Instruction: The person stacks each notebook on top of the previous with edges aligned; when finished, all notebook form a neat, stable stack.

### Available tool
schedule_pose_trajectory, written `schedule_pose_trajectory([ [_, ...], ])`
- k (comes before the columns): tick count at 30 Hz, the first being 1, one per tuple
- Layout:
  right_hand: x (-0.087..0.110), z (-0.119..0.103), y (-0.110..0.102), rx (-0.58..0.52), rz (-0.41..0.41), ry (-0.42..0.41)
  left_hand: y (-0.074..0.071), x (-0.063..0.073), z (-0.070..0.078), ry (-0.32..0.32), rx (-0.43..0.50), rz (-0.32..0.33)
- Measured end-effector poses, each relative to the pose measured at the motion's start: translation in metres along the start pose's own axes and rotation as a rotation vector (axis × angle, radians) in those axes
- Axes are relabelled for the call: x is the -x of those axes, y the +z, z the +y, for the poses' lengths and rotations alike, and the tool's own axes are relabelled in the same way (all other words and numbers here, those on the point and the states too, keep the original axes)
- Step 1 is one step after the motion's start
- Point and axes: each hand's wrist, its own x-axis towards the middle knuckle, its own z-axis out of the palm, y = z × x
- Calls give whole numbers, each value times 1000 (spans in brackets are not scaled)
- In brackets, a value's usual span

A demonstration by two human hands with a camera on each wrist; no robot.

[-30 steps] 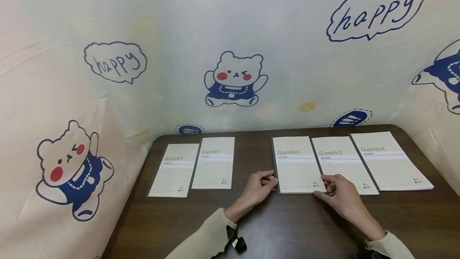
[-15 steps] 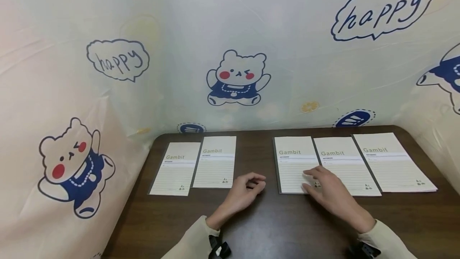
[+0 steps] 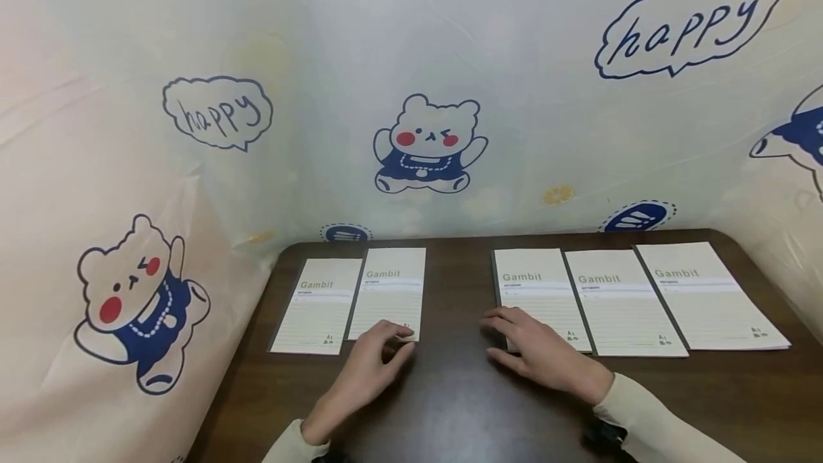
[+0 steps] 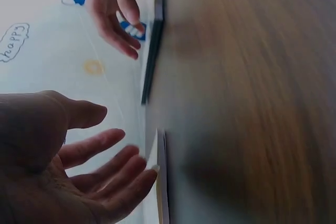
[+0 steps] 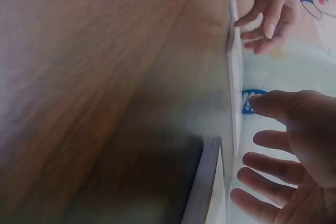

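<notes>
Two white "Gambit" notebooks lie side by side at the left of the table, an outer notebook [image 3: 316,316] and an inner notebook [image 3: 388,291]. My left hand [image 3: 368,366] hovers at the inner one's lower corner, fingers loosely bent. In the left wrist view nothing sits between that hand's thumb and fingers; whether a fingertip touches the cover, I cannot tell. On the right, three more lie in a row: a near notebook [image 3: 536,291], a middle notebook [image 3: 626,306] and a far-right notebook [image 3: 704,299]. My right hand [image 3: 546,356] passes over the near one's lower left part, fingers spread and holding nothing.
A dark wooden table [image 3: 463,406] carries everything, its back edge meeting a pale printed curtain [image 3: 321,34] with bears and "happy" bubbles. Bare wood separates the left pair from the right row.
The right hand has left the near right notebook's lower right corner and moved left. My left hand has gone from that notebook's left edge to the left pair. The notebooks keep their places.
</notes>
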Motion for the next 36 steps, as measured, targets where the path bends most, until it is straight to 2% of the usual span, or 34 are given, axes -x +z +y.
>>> schedule_pose_trajectory([
  [3, -6, -6, 7, -9, -38, -28, -8, 6, -6, -83, -94, 46],
  [6, -12, -11, 15, -12, -73, -71, -15, 8, -10, -161, -142, 58],
  [10, -22, -19, 24, -6, -120, -151, -23, 10, -16, -208, -193, 22],
  [15, -35, -28, 34, -7, -183, -222, -28, 13, -25, -251, -247, -62],
  [19, -46, -34, 43, -5, -234, -247, -29, 16, -29, -258, -261, -99],
  [26, -62, -41, 57, -13, -252, -283, -30, 17, -31, -197, -326, -113],
  [36, -65, -48, 54, -5, -321, -231, -29, 13, -27, -178, -377, -145],
])
